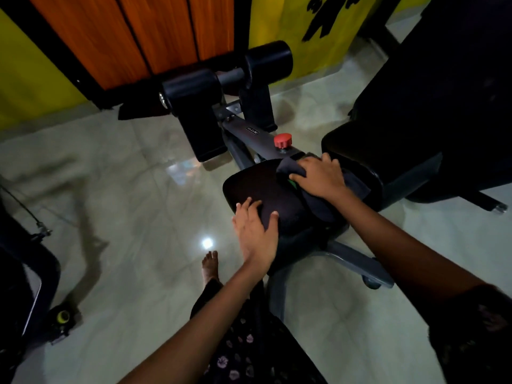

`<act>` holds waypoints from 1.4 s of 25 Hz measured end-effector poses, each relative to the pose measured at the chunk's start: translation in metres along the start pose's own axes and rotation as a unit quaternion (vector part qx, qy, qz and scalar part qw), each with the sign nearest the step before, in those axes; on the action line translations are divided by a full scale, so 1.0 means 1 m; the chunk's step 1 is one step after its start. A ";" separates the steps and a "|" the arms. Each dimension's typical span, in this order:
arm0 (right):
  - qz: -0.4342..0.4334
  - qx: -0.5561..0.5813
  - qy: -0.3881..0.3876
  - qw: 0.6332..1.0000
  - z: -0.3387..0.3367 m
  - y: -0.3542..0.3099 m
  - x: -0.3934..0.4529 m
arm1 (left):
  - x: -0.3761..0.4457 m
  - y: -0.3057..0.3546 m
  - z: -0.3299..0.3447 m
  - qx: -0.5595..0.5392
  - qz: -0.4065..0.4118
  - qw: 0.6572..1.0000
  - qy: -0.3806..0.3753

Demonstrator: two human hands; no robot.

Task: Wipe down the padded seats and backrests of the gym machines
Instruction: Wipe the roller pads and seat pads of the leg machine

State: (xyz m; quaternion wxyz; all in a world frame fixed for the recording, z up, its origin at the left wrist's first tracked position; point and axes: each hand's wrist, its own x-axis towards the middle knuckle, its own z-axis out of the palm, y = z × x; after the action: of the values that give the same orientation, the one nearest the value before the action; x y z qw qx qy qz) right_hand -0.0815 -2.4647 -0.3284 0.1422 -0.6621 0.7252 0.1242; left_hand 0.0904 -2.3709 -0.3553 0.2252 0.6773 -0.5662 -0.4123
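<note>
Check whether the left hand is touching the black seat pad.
Touching. The head view shows the left hand resting palm-down on the seat pad, fingers spread across its near edge.

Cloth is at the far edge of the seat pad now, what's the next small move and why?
Probably draw the dark grey cloth under the right hand back across the black padded seat toward the left hand, which rests flat on the near edge; the middle looks unwiped.

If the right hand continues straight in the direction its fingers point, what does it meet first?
Probably the red knob on the grey frame bar, just beyond the seat pad. The right hand presses a dark cloth; depth is uncertain.
</note>
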 end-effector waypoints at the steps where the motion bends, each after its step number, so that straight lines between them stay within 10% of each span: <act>1: -0.040 -0.010 0.006 0.999 0.003 -0.005 -0.006 | -0.004 0.002 0.002 0.003 0.005 1.000 0.015; 4: -0.152 0.023 -0.002 0.988 0.001 0.009 -0.023 | -0.013 0.004 0.005 0.027 0.041 0.998 0.047; 14: -0.089 0.019 -0.112 0.990 0.010 -0.017 0.079 | -0.013 -0.013 0.027 0.074 0.181 0.959 0.206; 25: -0.361 0.046 -0.141 0.921 0.016 -0.059 0.064 | -0.009 -0.021 0.033 0.088 0.217 0.939 0.253; 35: -0.305 0.003 -0.137 0.942 0.023 -0.084 0.076 | -0.008 -0.024 0.032 0.084 0.213 0.942 0.246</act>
State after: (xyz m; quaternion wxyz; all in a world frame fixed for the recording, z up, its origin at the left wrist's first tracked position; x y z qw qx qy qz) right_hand -0.0037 -2.5343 -0.3775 0.2732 -0.8276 0.4625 0.1628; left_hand 0.0786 -2.3518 -0.3893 0.3825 0.6372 -0.6570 -0.1266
